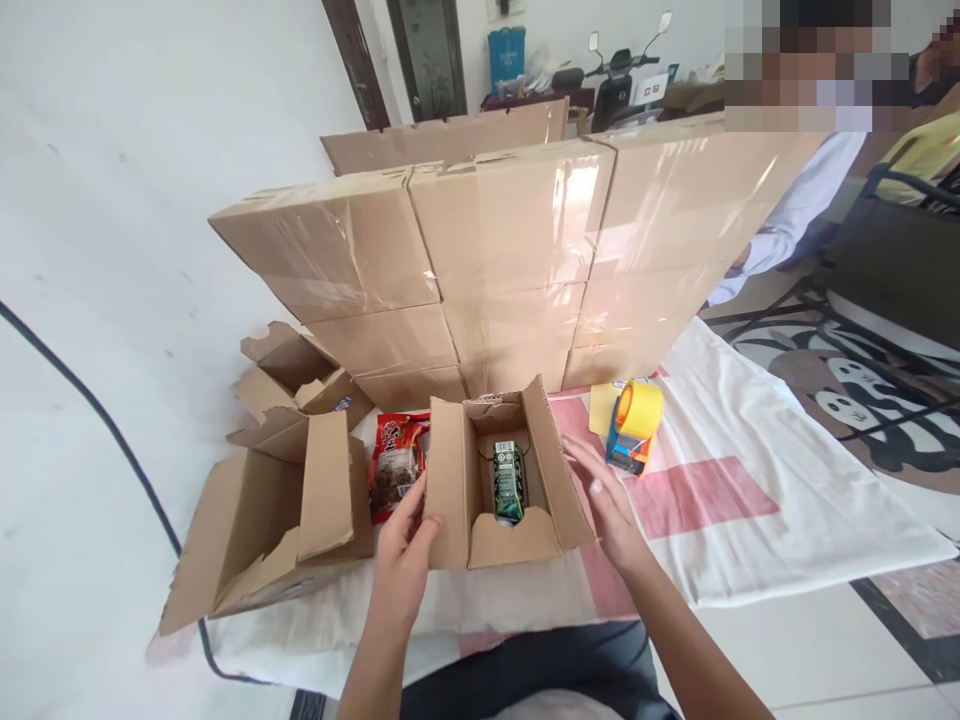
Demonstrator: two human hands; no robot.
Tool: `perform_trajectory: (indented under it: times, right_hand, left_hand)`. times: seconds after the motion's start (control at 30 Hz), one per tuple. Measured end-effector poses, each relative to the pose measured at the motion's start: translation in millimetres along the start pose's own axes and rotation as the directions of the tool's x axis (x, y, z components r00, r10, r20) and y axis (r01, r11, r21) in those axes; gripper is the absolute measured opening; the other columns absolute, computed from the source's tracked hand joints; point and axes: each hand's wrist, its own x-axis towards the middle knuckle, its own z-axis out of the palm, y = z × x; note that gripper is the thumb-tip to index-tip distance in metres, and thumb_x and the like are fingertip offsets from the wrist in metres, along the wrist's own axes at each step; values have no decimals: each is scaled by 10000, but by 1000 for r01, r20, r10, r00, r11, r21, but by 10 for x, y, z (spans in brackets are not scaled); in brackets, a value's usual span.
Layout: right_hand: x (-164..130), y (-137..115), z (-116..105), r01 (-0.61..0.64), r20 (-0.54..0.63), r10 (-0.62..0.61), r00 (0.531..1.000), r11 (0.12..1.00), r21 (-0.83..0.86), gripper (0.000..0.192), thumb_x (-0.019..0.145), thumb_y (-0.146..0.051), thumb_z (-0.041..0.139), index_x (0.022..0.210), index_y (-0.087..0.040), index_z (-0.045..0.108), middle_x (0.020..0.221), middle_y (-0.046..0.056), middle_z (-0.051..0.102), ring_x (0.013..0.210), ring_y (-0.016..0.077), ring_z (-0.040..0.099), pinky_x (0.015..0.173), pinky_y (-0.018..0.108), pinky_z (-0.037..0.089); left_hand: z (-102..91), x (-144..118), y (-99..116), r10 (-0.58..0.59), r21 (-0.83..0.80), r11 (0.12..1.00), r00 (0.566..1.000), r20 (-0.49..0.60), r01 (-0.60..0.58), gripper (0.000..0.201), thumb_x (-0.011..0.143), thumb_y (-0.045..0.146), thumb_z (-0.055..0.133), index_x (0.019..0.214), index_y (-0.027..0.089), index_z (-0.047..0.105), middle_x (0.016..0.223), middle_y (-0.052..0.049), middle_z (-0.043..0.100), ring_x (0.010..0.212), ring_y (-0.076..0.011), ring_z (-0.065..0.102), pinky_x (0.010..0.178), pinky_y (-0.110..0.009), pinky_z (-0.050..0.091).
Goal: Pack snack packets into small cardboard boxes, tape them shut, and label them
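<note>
A white cloth [750, 520] covers the floor before stacked cartons [487, 260]. The left hand [405, 545] and right hand [607, 505], fingers apart, flank the open box [450, 490] holding an upright green carton [508, 482]; squeezing the flaps unevenly could topple it.

I note a white wall [150, 130] filling the upper left. A dark door frame [358, 60] and parked scooter [622, 85] stand at top centre. Pale floor tiles [810, 650] lie lower right, a patterned rug [862, 390] at right. Daylight is even.
</note>
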Motion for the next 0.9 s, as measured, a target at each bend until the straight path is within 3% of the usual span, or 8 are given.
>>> perform_trajectory:
  times: [0.13, 0.33, 0.43, 0.53, 0.6, 0.7, 0.8, 0.9]
  right_hand:
    - [229, -61, -50, -11, -58, 20, 998, 989, 150, 548, 1003, -580, 471, 1507, -366, 453, 1574, 61, 447, 1415, 308, 469, 1156, 550, 413]
    - [451, -158, -52, -129, 28, 126, 992, 982, 137, 745, 946, -495, 634, 1590, -390, 275, 1533, 81, 501, 1331, 293, 561, 1097, 550, 474]
    - [384, -185, 117, -22, 119, 16, 993, 999, 47, 611, 1033, -500, 439, 1603, -381, 255, 1485, 64, 556, 1446, 291, 439, 1172, 605, 360]
    - [341, -172, 356, 160, 266, -89, 960, 952, -260, 475, 1025, -352, 467, 1499, -376, 475, 1386, 39, 634, 1506, 290, 334, 1228, 636, 231]
    - [373, -142, 471, 232, 274, -133, 953, 901, -367, 521, 978, -244, 503, 1490, -339, 488, 1398, 58, 613, 1487, 286, 359, 1220, 612, 279]
    - [497, -71, 429, 224, 142, -181, 973, 887, -405, 626, 938, -243, 522, 1545, -290, 379, 1523, 93, 467, 1461, 280, 385, 1199, 554, 352]
    - [629, 81, 13, 154, -128, -263, 956, 826, -542, 572, 931, -333, 538, 1488, -253, 435, 1496, 121, 473, 1423, 308, 413, 1193, 564, 331]
    - [699, 325, -641, -174, -549, -274, 789, 758, -629, 613, 869, -435, 591, 1402, -148, 491, 1427, 214, 506, 1368, 393, 427, 1150, 623, 313]
  left_hand:
    - [-128, 155, 86, -31, 48, 998, 998, 57, 28, 673, 715, 374, 710, 1359, 183, 658, 1407, -97, 641, 1327, -334, 578, 1138, -459, 457]
    - [-369, 457, 187, -97, 83, 993, 991, 93, 90, 704, 682, 356, 664, 1356, 153, 660, 1430, -125, 617, 1360, -377, 538, 1158, -527, 415]
    - [-296, 356, 278, 30, 298, 944, 937, 348, -141, 643, 827, 457, 633, 1429, 234, 602, 1559, -84, 483, 1494, -340, 376, 1244, -522, 270]
    - [-108, 128, 302, 89, 478, 737, 771, 631, -477, 795, 795, 613, 712, 1509, 346, 486, 1671, -43, 266, 1562, -372, 195, 1246, -602, 189]
    - [10, -2, 249, 129, 563, 577, 746, 653, -592, 990, 683, 682, 785, 1547, 374, 414, 1696, -66, 183, 1544, -433, 210, 1201, -676, 235]
    - [67, -64, 134, 204, 634, 450, 764, 613, -629, 982, 687, 649, 798, 1544, 336, 435, 1699, -113, 175, 1509, -445, 300, 1144, -638, 376]
    - [-97, 26, 106, 200, 645, 384, 741, 641, -661, 802, 777, 511, 765, 1509, 326, 492, 1696, -100, 197, 1506, -391, 337, 1128, -539, 433]
    - [-426, 167, 146, 237, 661, 249, 706, 667, -708, 561, 906, 363, 623, 1459, 409, 539, 1641, -49, 355, 1478, -342, 404, 1125, -523, 411]
